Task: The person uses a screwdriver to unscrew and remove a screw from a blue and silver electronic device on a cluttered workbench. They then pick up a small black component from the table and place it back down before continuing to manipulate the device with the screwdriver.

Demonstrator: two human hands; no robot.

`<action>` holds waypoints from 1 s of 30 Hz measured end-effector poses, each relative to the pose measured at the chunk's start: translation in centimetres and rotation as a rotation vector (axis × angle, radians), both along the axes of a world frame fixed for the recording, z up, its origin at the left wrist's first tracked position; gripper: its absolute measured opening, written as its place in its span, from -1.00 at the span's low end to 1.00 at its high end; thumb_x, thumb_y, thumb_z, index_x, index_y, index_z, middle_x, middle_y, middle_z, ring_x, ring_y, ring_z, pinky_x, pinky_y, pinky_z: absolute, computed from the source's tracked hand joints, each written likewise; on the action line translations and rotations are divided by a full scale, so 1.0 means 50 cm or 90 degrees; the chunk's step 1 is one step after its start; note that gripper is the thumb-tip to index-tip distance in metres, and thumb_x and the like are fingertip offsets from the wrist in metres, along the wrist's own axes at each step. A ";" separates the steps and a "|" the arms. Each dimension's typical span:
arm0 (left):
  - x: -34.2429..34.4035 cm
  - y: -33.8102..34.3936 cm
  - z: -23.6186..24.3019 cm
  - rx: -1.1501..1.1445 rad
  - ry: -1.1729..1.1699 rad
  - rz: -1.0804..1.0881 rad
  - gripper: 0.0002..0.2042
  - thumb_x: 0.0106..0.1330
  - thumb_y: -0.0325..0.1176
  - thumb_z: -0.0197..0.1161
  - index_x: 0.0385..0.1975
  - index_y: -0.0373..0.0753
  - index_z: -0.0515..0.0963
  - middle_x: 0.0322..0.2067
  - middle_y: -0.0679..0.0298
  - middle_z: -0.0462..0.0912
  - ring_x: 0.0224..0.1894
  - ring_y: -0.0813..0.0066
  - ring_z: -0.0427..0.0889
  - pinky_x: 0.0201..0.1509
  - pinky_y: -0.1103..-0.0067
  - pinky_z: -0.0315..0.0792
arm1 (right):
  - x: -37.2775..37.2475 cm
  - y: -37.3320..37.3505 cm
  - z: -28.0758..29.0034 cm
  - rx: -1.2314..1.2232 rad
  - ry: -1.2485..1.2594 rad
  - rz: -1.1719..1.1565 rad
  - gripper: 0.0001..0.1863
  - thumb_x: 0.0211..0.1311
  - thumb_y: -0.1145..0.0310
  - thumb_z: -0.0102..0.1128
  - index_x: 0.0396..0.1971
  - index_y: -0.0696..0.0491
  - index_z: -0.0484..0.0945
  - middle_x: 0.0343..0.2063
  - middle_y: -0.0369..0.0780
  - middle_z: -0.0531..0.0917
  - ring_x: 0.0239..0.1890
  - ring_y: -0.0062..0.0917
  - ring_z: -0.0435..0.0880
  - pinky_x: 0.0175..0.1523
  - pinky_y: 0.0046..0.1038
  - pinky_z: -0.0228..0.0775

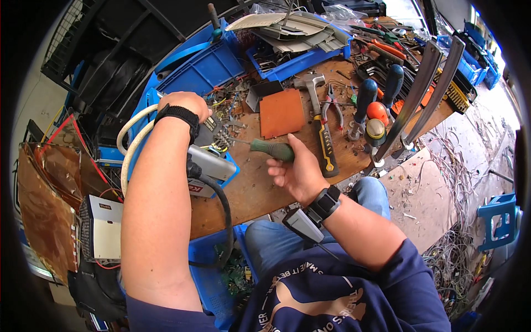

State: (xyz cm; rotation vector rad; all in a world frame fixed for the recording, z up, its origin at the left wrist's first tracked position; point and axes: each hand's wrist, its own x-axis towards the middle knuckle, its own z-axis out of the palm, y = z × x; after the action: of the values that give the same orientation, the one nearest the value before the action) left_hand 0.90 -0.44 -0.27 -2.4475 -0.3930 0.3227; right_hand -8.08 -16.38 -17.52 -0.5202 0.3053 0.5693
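Observation:
My right hand [300, 171] is wrapped around a screwdriver [273, 149] with a dark green handle. Its thin shaft points left toward a cluster of metal terminals [221, 139] at the bench's left side. My left hand [183, 103] is curled at the far end of a blue-edged unit [232, 176], and what its fingers grip is hidden. A silver metal part [211, 164] lies along that unit, below the left wrist. A black cable [222, 199] curves down from it, and thick cream hoses [145, 131] bend beside my left forearm.
Right of the screwdriver lie a claw hammer [325, 145] and red-handled pliers [332, 107]. An orange-brown plate [282, 114] rests behind it. Two upright metal bars [410, 105] rise at the bench's right edge. Below sits a blue crate [214, 290] of circuit boards; loose wires [451, 193] cover the floor.

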 end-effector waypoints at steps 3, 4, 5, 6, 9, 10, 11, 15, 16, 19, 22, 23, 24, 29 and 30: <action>0.007 0.003 -0.003 0.003 0.020 -0.020 -0.44 0.28 0.18 0.06 -0.02 -0.20 0.59 0.03 0.12 0.59 0.10 0.15 0.55 0.15 0.32 0.41 | 0.026 -0.031 -0.012 -0.080 -0.100 0.089 -0.59 0.39 0.00 -0.11 -0.14 0.07 0.44 -0.50 -0.17 0.58 -0.61 -0.51 0.54 -0.64 -0.54 0.27; 0.006 0.002 -0.002 0.001 0.012 -0.014 -0.44 0.28 0.18 0.07 -0.02 -0.20 0.60 0.03 0.12 0.59 0.10 0.15 0.55 0.14 0.32 0.41 | 0.034 -0.040 -0.020 -0.089 -0.133 0.117 -0.61 0.38 0.05 -0.06 -0.11 0.08 0.44 -0.49 -0.17 0.59 -0.61 -0.50 0.54 -0.64 -0.52 0.28; 0.004 -0.001 -0.001 -0.001 0.004 -0.010 -0.44 0.28 0.18 0.07 -0.02 -0.20 0.60 0.03 0.12 0.59 0.10 0.14 0.55 0.14 0.32 0.41 | 0.034 -0.041 -0.028 -0.152 -0.199 0.093 -0.64 0.35 0.09 -0.01 -0.08 0.08 0.44 -0.48 -0.18 0.59 -0.62 -0.52 0.53 -0.63 -0.52 0.29; 0.004 -0.002 -0.001 -0.001 -0.002 -0.004 -0.44 0.28 0.18 0.07 -0.03 -0.20 0.60 0.03 0.12 0.59 0.10 0.14 0.55 0.14 0.32 0.42 | 0.029 -0.037 -0.028 -0.214 -0.263 0.069 -0.65 0.33 0.14 0.05 -0.06 0.08 0.44 -0.47 -0.18 0.59 -0.62 -0.53 0.52 -0.63 -0.52 0.29; 0.005 -0.013 0.000 -0.003 -0.004 0.007 -0.44 0.27 0.19 0.07 -0.04 -0.20 0.60 0.02 0.12 0.60 0.09 0.14 0.55 0.14 0.32 0.42 | 0.026 -0.005 -0.061 -0.429 -0.529 -0.170 -0.63 0.26 0.16 0.15 -0.04 0.07 0.43 -0.45 -0.22 0.57 -0.62 -0.59 0.50 -0.61 -0.53 0.29; 0.002 -0.008 0.001 0.001 -0.005 0.006 -0.44 0.27 0.19 0.08 -0.04 -0.20 0.60 0.02 0.12 0.60 0.09 0.14 0.56 0.13 0.32 0.42 | 0.025 0.014 -0.066 -0.498 -0.629 -0.278 -0.61 0.25 0.15 0.18 -0.04 0.06 0.43 -0.45 -0.23 0.56 -0.63 -0.61 0.50 -0.60 -0.54 0.29; -0.001 -0.002 0.001 0.005 -0.006 0.005 -0.44 0.27 0.19 0.08 -0.04 -0.20 0.60 0.02 0.12 0.60 0.09 0.14 0.56 0.13 0.32 0.42 | 0.025 0.019 -0.073 -0.487 -0.594 -0.262 -0.61 0.24 0.11 0.18 -0.06 0.05 0.43 -0.46 -0.24 0.55 -0.63 -0.62 0.49 -0.59 -0.54 0.29; -0.003 0.007 -0.005 0.005 -0.011 -0.006 -0.44 0.26 0.19 0.09 -0.04 -0.20 0.61 0.01 0.12 0.60 0.08 0.13 0.56 0.12 0.31 0.43 | 0.011 -0.018 0.017 -0.316 -0.222 0.038 -0.51 0.30 -0.19 -0.04 -0.19 -0.03 0.45 -0.54 -0.27 0.52 -0.70 -0.62 0.40 -0.54 -0.53 0.25; -0.001 0.005 -0.006 0.004 -0.012 -0.010 -0.44 0.26 0.19 0.09 -0.04 -0.20 0.61 0.01 0.11 0.60 0.08 0.13 0.56 0.12 0.32 0.43 | 0.015 -0.026 0.013 -0.279 -0.206 0.051 -0.51 0.30 -0.18 -0.05 -0.16 -0.02 0.44 -0.55 -0.28 0.52 -0.71 -0.63 0.38 -0.56 -0.54 0.21; -0.001 -0.006 -0.004 0.006 -0.016 -0.006 -0.44 0.26 0.19 0.09 -0.05 -0.21 0.61 0.02 0.11 0.60 0.09 0.13 0.55 0.13 0.32 0.42 | 0.023 -0.036 -0.013 -0.216 -0.176 0.065 -0.53 0.33 -0.13 -0.07 -0.11 -0.02 0.44 -0.58 -0.28 0.51 -0.73 -0.63 0.31 -0.60 -0.57 0.10; -0.004 -0.011 0.000 0.017 -0.015 -0.007 -0.54 0.29 0.10 0.09 -0.05 -0.12 0.62 0.03 0.20 0.60 0.09 0.23 0.57 0.13 0.37 0.44 | 0.026 -0.033 -0.016 -0.147 -0.246 0.051 -0.60 0.36 -0.05 -0.09 -0.14 -0.02 0.45 -0.62 -0.28 0.49 -0.72 -0.63 0.33 -0.62 -0.58 0.10; -0.007 -0.012 0.001 0.020 -0.012 -0.001 -0.54 0.29 0.10 0.09 -0.04 -0.12 0.62 0.04 0.20 0.60 0.10 0.22 0.56 0.14 0.37 0.43 | 0.022 -0.035 -0.014 -0.172 -0.246 0.074 -0.63 0.36 -0.01 -0.08 -0.14 -0.02 0.45 -0.61 -0.28 0.50 -0.72 -0.64 0.34 -0.64 -0.59 0.09; -0.007 -0.013 0.002 0.021 -0.008 0.001 -0.54 0.29 0.10 0.09 -0.03 -0.12 0.61 0.04 0.20 0.60 0.10 0.22 0.56 0.14 0.36 0.43 | 0.015 -0.041 0.000 -0.198 -0.245 0.093 -0.66 0.36 0.02 -0.07 -0.14 -0.01 0.45 -0.60 -0.28 0.50 -0.71 -0.64 0.35 -0.65 -0.60 0.09; -0.004 -0.012 0.001 0.031 -0.002 0.003 -0.53 0.30 0.11 0.07 -0.01 -0.10 0.60 0.05 0.21 0.59 0.12 0.23 0.54 0.16 0.36 0.41 | 0.020 -0.053 -0.015 -0.164 -0.196 0.150 -0.70 0.27 0.23 0.11 -0.08 0.06 0.42 -0.52 -0.30 0.52 -0.67 -0.67 0.42 -0.69 -0.61 0.12; -0.005 -0.017 0.001 0.032 -0.003 0.006 -0.53 0.30 0.11 0.07 -0.01 -0.10 0.60 0.05 0.21 0.59 0.12 0.23 0.54 0.16 0.36 0.41 | 0.014 -0.037 -0.014 -0.198 -0.199 0.106 -0.67 0.26 0.21 0.13 -0.08 0.08 0.42 -0.51 -0.30 0.52 -0.67 -0.67 0.42 -0.68 -0.61 0.14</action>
State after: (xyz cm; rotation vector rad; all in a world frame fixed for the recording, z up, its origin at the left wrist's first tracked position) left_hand 0.67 -1.28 -0.20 -2.3979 -0.4093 0.3074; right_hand -7.36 -18.22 -18.24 -0.9300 0.0511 0.5942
